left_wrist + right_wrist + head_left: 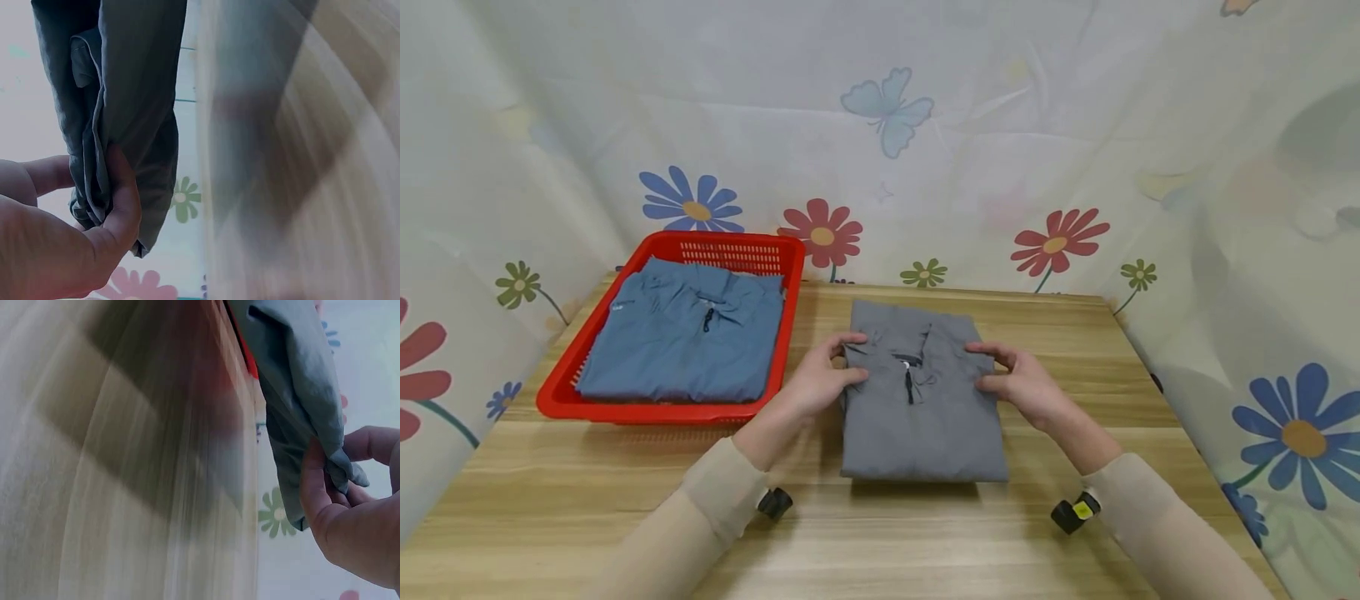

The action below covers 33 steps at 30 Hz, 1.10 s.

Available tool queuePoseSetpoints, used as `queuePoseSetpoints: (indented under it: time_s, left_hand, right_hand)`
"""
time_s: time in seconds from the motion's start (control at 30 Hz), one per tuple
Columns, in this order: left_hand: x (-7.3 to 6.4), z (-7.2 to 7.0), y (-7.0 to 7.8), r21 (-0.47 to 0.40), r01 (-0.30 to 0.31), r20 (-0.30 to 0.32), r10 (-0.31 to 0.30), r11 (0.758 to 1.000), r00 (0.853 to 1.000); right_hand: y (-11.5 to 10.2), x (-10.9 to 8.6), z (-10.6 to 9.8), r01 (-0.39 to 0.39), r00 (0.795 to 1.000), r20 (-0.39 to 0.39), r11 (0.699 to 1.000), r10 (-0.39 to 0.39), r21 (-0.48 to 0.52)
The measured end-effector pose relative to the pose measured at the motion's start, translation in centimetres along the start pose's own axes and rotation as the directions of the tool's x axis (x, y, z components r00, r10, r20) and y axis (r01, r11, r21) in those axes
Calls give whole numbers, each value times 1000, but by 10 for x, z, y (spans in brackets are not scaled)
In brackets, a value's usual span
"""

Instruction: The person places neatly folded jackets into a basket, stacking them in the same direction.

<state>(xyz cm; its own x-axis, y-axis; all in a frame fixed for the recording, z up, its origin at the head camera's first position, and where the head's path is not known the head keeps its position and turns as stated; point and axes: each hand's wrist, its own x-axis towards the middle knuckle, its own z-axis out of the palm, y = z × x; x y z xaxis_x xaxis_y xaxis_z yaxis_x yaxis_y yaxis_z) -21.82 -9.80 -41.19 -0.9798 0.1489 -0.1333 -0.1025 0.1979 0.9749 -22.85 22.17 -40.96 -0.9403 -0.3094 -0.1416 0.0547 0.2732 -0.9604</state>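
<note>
A folded grey jacket (925, 433), with a collar and a dark zip pull on top, is held slightly above the wooden table, its shadow falling beneath. My left hand (816, 379) pinches its left edge between thumb and fingers. On the opposite edge, my right hand (1026, 387) grips the fabric the same way. The left wrist view has the layered folds of the jacket (140, 81) caught in the left hand (69, 240). From the right wrist, the side of the jacket (297, 381) bunches between thumb and fingers of the right hand (356, 525).
To the left stands a red plastic basket (655, 412) with perforated walls. A folded blue jacket (685, 350), also with a dark zip pull, lies in it. Light wood covers the table (910, 550), and a flower-print cloth (970, 183) hangs behind and at both sides.
</note>
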Motion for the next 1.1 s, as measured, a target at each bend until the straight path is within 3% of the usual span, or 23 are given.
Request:
queuePoseSetpoints:
  time_s: [0.57, 1.1]
  left_hand:
    - [-23, -40, 34, 74, -90, 37, 88, 993, 995]
    - [-29, -88, 52, 165, -69, 13, 68, 984, 998]
  right_hand:
    - [-38, -3, 24, 15, 1000, 20, 993, -18, 119]
    - [-81, 17, 51, 14, 996, 81, 994, -23, 106]
